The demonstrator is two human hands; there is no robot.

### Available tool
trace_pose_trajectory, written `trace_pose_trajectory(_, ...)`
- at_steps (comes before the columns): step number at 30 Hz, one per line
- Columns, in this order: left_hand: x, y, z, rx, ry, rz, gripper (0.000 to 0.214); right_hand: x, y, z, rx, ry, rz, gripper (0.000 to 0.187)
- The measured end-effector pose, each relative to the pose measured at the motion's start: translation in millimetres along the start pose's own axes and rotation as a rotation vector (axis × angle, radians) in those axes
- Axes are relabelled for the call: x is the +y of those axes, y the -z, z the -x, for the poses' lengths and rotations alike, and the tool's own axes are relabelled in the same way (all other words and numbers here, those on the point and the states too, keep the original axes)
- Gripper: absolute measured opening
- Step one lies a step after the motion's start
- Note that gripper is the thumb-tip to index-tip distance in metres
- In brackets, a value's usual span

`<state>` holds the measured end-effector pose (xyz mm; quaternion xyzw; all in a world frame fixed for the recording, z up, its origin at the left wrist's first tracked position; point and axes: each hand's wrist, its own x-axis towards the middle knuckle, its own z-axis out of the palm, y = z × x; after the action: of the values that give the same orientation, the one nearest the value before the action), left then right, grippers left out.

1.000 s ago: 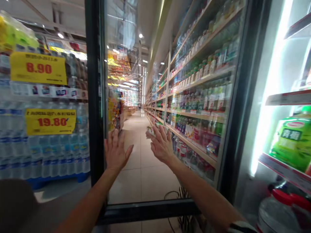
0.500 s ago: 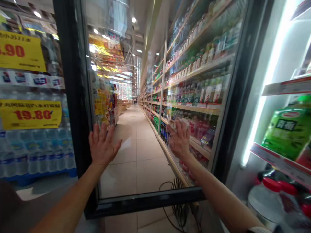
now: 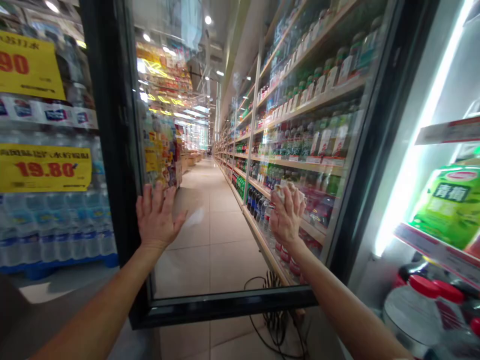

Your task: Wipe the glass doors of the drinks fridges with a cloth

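Observation:
A tall glass fridge door [image 3: 210, 150] with a black frame [image 3: 108, 165] stands swung open in front of me. My left hand [image 3: 156, 220] lies flat on the glass near the frame's left edge, fingers spread. My right hand [image 3: 288, 216] presses a crumpled pale cloth [image 3: 288, 190] against the right part of the glass, fingers flat over it. Through the pane I see the shop aisle and shelves of bottled drinks.
The lit fridge interior at right holds a green drink bottle [image 3: 450, 207] on a shelf and large red-capped water jugs [image 3: 420, 310] below. Stacked water bottles with yellow price signs [image 3: 45, 167] stand at left. Black cables [image 3: 273, 325] trail on the floor under the door.
My right hand with the cloth has slid to the right across the glass. My left hand has shifted left towards the frame. The door edge now sits further left in view.

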<state>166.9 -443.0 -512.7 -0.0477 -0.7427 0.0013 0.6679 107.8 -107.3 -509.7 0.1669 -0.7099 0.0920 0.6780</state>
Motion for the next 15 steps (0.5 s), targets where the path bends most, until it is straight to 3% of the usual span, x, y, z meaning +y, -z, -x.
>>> trace_pose_trajectory(3,0,1.2,0,-0.020,0.011,0.007,0.063,20,3,-1,0.008,0.012,-0.008,0.047)
trace_pose_trajectory(6,0,2.9,0,0.006,-0.021,0.008,0.067,59,3,-14,0.198,-0.239,0.035,0.052)
trace_pose_trajectory(9,1,4.5,0,0.036,-0.030,0.036,0.068,51,-4,-20,0.302,-0.360,0.044,0.054)
trace_pose_trajectory(11,1,5.4,0,0.027,-0.015,0.064,0.068,15,-10,-15,0.210,-0.228,0.020,0.051)
trace_pose_trajectory(13,1,6.2,1,0.021,-0.007,0.080,0.067,-23,-15,-5,0.093,0.019,-0.029,0.050)
trace_pose_trajectory(15,1,6.8,1,0.022,-0.016,0.056,0.068,-39,-16,3,0.036,0.177,-0.067,0.047)
